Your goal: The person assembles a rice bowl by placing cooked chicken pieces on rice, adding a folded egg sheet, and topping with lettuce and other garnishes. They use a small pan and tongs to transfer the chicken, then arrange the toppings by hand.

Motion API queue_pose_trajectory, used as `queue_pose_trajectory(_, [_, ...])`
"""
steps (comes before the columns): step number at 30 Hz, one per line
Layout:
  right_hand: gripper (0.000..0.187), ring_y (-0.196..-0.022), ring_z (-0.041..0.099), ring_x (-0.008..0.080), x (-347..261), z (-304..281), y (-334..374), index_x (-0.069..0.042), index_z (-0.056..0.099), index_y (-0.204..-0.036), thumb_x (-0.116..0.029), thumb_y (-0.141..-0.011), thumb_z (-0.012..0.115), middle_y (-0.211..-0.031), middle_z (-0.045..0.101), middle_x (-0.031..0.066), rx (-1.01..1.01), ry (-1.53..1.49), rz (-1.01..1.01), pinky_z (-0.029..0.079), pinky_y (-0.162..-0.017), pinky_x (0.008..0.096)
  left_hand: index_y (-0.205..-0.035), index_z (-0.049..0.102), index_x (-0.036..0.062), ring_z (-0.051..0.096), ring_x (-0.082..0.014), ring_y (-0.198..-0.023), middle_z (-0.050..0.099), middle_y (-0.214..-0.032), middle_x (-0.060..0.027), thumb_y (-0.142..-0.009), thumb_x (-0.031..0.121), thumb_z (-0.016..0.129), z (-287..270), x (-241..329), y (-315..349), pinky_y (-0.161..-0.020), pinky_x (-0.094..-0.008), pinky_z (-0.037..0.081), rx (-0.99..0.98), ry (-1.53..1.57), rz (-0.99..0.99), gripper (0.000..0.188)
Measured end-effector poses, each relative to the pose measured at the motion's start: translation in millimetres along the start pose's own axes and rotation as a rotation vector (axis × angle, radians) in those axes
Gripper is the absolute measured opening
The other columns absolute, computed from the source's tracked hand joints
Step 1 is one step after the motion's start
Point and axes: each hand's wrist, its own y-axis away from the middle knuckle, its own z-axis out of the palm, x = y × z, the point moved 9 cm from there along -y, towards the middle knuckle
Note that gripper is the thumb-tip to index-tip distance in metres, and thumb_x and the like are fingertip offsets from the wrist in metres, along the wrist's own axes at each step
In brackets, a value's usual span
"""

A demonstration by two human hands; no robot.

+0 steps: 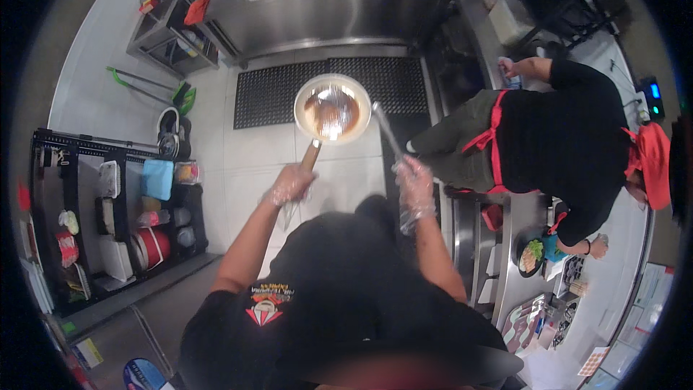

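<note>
My left hand (291,185), in a clear plastic glove, is closed round the handle of a frying pan (300,107). The pan is held out in front of me, pale on the inside, and shiny brown sauce (317,114) covers part of its bottom. My right hand (414,186), gloved the same way, grips a long, thin metal utensil (388,131). The far end of this utensil is just right of the pan's rim, seemingly apart from it. Whether it is tongs or a spoon, I cannot tell.
A co-worker (563,126) in black with a red apron stands close on my right by a steel counter bearing a dark plate of food (531,257). Ahead is a steel counter (325,18) with trays; black mats (271,94) lie before it. Shelves (86,289) stand left.
</note>
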Motion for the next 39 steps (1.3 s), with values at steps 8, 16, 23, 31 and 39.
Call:
queue_pose_trajectory(8, [0.032,-0.088,0.062,0.0141,-87,31,-138,0.004,0.069,-0.121,-0.016,-0.096,0.069,-0.098,0.071,0.0102,-0.040,0.131,-0.213,0.051,-0.082,0.0309,-0.080,0.061,-0.0005,0.061,-0.0174,-0.051,0.061,-0.062,-0.0078,-0.089,0.026,0.069,-99,69,-154,-0.049,-0.0353,0.049,0.090,0.308,-0.037,0.029])
queue_pose_trajectory(16, [0.034,-0.089,0.067,0.0182,-152,8,-306,-0.001,0.069,-0.124,-0.020,-0.095,0.071,-0.099,0.074,0.0121,0.017,0.193,-0.136,0.053,-0.083,0.0344,-0.078,0.061,0.0018,0.057,-0.0147,-0.049,0.059,-0.061,-0.0037,-0.090,0.022,0.067,-184,194,-313,-0.045,-0.0330,0.046,0.080,0.371,-0.019,0.024])
queue_pose_trajectory(23, [0.055,-0.119,0.062,0.0372,-213,70,-448,-0.002,0.046,-0.148,-0.020,-0.098,0.059,-0.132,0.063,0.0264,-0.129,0.418,-0.416,0.046,-0.105,0.0396,-0.077,0.062,0.0051,0.057,-0.0116,-0.054,0.059,-0.060,-0.0035,-0.092,0.027,0.069,-289,330,-523,-0.048,-0.0312,0.045,0.116,0.019,0.188,0.028])
queue_pose_trajectory(31, [0.059,-0.112,0.064,0.0423,-289,232,-639,-0.007,0.041,-0.151,-0.035,-0.101,0.055,-0.131,0.062,0.0271,-0.314,0.616,-0.387,0.051,-0.098,0.0485,-0.082,0.060,0.0083,0.053,-0.0120,-0.053,0.054,-0.066,-0.0005,-0.092,0.018,0.065,-330,462,-764,-0.046,-0.0308,0.044,-0.101,0.445,0.136,0.015])
queue_pose_trajectory(39, [0.066,-0.116,0.063,0.0446,-338,302,-719,-0.004,0.038,-0.152,-0.042,-0.101,0.054,-0.128,0.062,0.0310,-0.443,0.674,-0.181,0.050,-0.099,0.0523,-0.072,0.065,0.0089,0.060,-0.0187,-0.055,0.064,-0.064,-0.0046,-0.089,0.032,0.068,-325,489,-946,-0.051,-0.0354,0.049,-0.131,0.193,0.254,0.029])
